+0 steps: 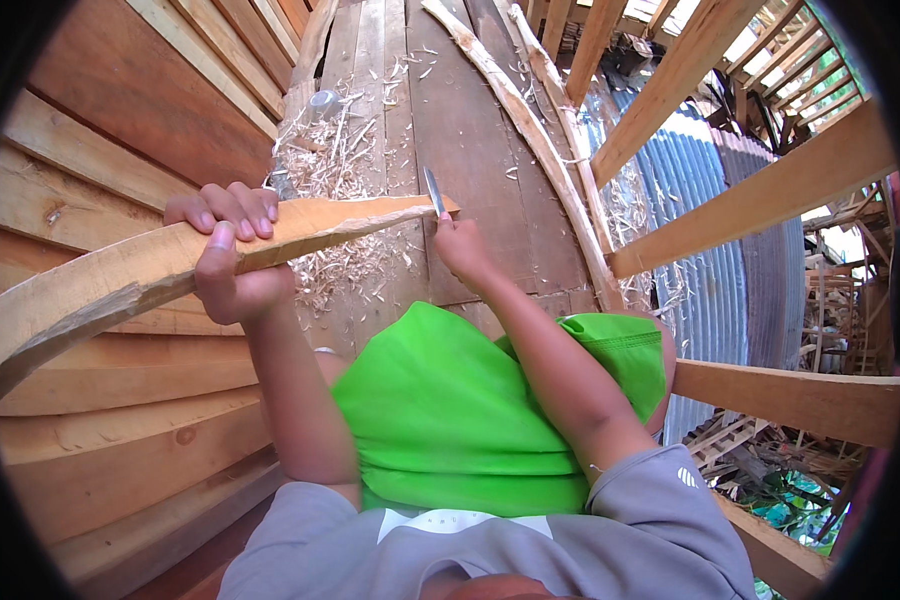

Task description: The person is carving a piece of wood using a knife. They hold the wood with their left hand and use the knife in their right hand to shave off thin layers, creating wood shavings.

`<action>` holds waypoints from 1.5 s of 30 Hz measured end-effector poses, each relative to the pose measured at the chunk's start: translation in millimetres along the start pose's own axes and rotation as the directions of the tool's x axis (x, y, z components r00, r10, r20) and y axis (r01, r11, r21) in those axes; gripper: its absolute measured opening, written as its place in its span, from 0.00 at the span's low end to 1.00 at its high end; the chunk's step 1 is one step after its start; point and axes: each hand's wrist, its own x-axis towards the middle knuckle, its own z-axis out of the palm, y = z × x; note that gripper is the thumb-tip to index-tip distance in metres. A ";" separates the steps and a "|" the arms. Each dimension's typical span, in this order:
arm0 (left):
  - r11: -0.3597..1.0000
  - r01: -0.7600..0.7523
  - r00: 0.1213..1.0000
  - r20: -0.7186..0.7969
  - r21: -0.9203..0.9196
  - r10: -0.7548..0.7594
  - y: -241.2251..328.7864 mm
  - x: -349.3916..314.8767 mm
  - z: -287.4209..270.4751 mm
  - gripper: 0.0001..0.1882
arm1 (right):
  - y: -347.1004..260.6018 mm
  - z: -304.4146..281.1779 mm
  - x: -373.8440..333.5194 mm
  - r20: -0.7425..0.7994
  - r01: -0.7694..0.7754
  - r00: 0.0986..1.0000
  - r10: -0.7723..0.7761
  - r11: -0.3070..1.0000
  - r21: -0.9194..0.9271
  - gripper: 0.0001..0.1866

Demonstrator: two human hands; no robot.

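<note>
Wooden piece (320, 218): it slants before you, its thin end at the knife (433, 190).
Left grip (235, 288): your fingers and thumb clasp the piece.
Right grip (460, 248): closed around the knife.
Floor (450, 120): shavings (340, 170) and a clear cup (325, 103) beyond the piece, poles (511, 98) at right.
Close obstacle: board wall (120, 135) at your left.

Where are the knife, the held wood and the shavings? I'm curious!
Knife (433, 190): head view, on its blade.
Held wood (142, 261): head view, on its broad face.
Shavings (332, 172): head view, on a dense patch.
</note>
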 end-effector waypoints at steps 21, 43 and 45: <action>0.993 0.007 0.945 -0.325 0.119 0.032 -1.8 -4.2 16.6 0.09 | -27.5 0.0 -27.7 0.048 0.248 0.969 -0.244 0.929 -0.276 0.23; 0.999 -0.038 0.998 -0.056 0.030 0.040 -1.6 1.7 -0.2 0.07 | -48.1 -12.7 -28.2 0.223 0.184 0.968 -0.119 0.935 -0.304 0.24; 0.999 -0.035 0.997 -0.069 0.027 0.037 -2.4 2.1 3.1 0.07 | -50.7 -22.0 -20.0 0.272 0.154 0.959 -0.074 0.946 -0.286 0.24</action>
